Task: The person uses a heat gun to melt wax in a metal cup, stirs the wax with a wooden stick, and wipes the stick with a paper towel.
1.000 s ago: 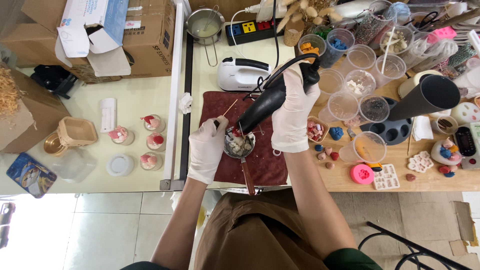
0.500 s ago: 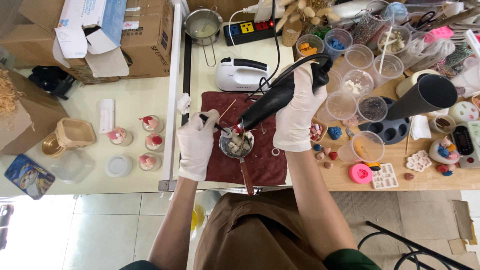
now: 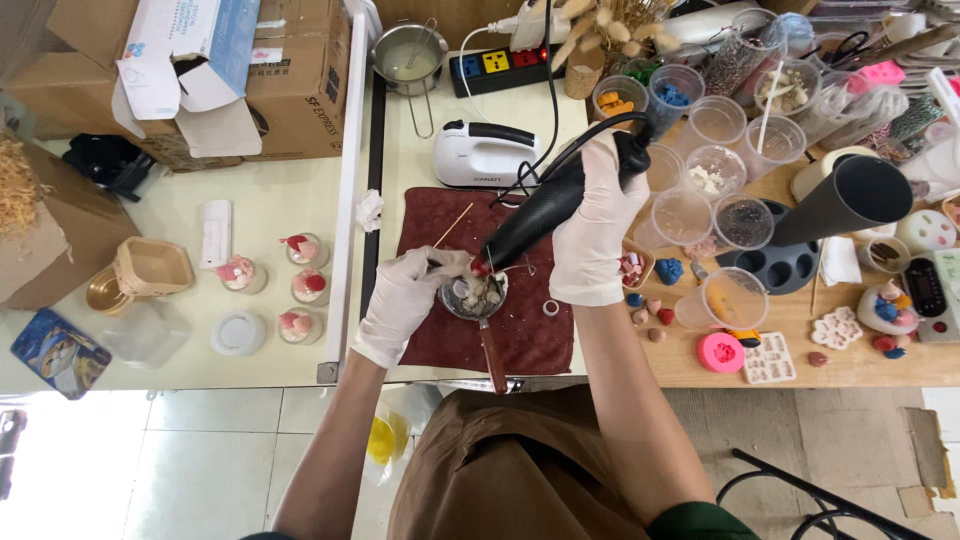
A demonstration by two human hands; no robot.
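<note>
Both my hands wear white gloves. My right hand [image 3: 590, 235] grips a black heat gun [image 3: 545, 205] by its handle, its red-tipped nozzle pointing down into a small metal pan [image 3: 473, 298]. The pan has a wooden handle [image 3: 494, 358] and holds pale lumps. It rests on a dark red cloth [image 3: 520, 330]. My left hand [image 3: 405, 300] is at the pan's left rim, fingers pinched around it or something at its edge. A thin wooden stick [image 3: 452, 226] lies on the cloth behind my left hand.
A white hand mixer [image 3: 485, 155], a power strip [image 3: 500, 68] and a steel pot [image 3: 408, 55] sit behind the cloth. Clear plastic cups [image 3: 715, 165], a black cone [image 3: 850, 200] and coloured moulds crowd the right. Small decorated jars [image 3: 300, 285] and cardboard boxes [image 3: 250, 70] lie left.
My left hand moved from the cloth's left side up to the pan's rim. The heat gun stayed aimed at the pan with little shift.
</note>
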